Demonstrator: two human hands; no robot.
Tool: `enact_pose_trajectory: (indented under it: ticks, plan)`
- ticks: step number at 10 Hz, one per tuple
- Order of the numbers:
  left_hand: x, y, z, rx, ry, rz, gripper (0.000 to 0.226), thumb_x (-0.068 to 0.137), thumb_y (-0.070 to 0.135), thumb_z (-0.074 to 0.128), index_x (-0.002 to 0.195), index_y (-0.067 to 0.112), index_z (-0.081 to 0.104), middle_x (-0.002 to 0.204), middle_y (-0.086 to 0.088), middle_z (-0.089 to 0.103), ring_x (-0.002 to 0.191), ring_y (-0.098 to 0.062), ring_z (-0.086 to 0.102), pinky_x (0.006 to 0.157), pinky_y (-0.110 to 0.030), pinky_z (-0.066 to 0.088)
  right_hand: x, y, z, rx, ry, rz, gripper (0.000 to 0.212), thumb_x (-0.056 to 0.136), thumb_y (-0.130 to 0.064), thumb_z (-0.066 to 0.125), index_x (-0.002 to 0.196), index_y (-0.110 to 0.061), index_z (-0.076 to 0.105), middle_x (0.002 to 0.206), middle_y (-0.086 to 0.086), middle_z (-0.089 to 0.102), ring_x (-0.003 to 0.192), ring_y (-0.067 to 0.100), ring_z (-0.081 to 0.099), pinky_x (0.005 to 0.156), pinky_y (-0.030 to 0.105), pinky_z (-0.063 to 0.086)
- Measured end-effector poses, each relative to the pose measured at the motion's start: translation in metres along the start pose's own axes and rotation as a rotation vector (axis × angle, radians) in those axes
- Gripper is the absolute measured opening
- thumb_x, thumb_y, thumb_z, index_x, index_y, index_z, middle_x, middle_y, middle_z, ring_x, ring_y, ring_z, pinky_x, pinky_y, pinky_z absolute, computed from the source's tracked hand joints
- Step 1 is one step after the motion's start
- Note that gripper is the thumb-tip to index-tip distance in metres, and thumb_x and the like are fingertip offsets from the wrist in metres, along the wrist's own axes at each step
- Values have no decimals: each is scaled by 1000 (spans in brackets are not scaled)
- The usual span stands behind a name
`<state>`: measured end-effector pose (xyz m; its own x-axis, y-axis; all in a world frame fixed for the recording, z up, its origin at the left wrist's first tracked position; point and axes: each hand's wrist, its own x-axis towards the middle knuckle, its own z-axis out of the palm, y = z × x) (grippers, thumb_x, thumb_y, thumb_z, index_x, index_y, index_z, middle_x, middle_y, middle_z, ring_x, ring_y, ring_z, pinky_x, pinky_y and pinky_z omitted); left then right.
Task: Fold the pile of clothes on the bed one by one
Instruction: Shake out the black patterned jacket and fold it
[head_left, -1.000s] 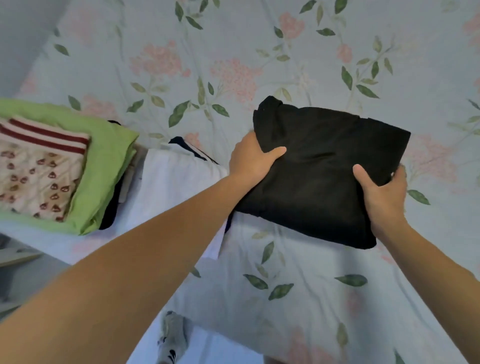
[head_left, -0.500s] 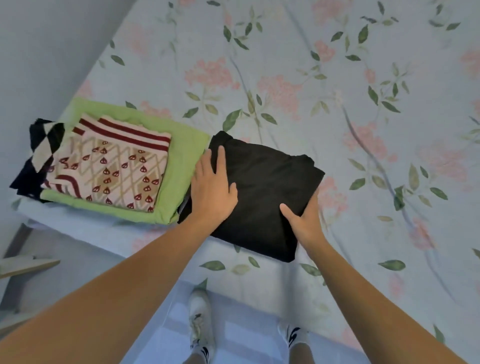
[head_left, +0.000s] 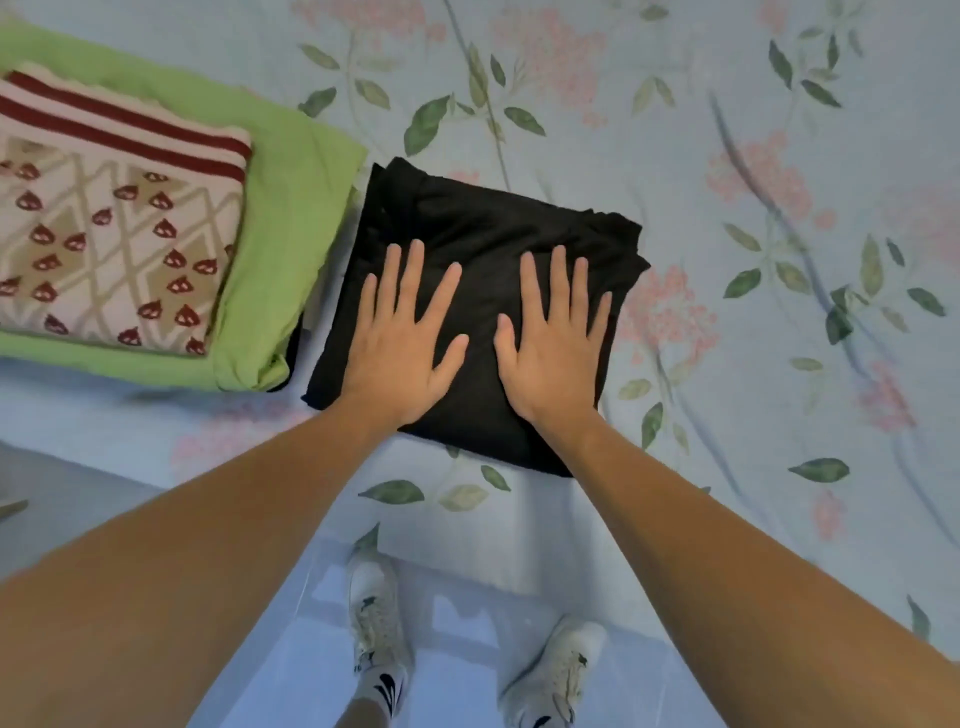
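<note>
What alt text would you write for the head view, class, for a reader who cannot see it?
Left hand and right hand press flat on a folded black garment on a floral bedsheet. Beside it lies a patterned cloth on a green one.
</note>
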<state>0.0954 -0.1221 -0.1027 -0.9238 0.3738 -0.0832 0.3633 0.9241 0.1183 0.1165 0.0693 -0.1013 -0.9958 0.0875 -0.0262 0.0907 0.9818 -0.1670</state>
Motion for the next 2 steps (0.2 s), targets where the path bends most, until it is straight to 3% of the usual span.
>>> enact_pose_trajectory:
  ticks: [2]
  plan:
    - [-18, 31, -71, -35, -217, -130, 77, 103, 60, 30, 165, 31, -6, 172, -13, -10, 157, -44, -5, 125, -60, 12, -9, -17, -83, -24, -201, 0, 75, 105, -53, 32, 167, -25, 3, 175, 6, 2, 161, 32, -6, 127, 61, 0]
